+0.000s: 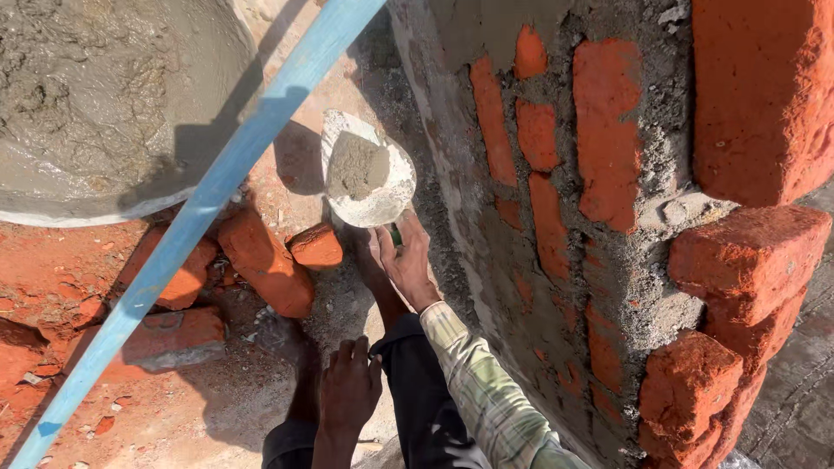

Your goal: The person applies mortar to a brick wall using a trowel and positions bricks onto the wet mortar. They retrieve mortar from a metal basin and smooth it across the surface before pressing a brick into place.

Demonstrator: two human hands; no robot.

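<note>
An outdoor building site: a half-plastered brick wall (608, 217), a pan of wet mortar (104, 104), loose bricks (265, 260) on dirt.

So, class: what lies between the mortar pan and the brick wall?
In the head view, a slanting blue pole and the mortar-loaded trowel, held by the right hand, lie between the mortar pan and the brick wall.

Dusty red ground (200, 408) beside a brick wall.

On the ground lie broken bricks (265, 260), a smaller piece (315, 246) just beside them, and a flat slab (169, 340) nearer the camera. A mortar pan (104, 113) rests at the upper left. A blue pole (187, 226) slants across, its foot on the dirt.
</note>
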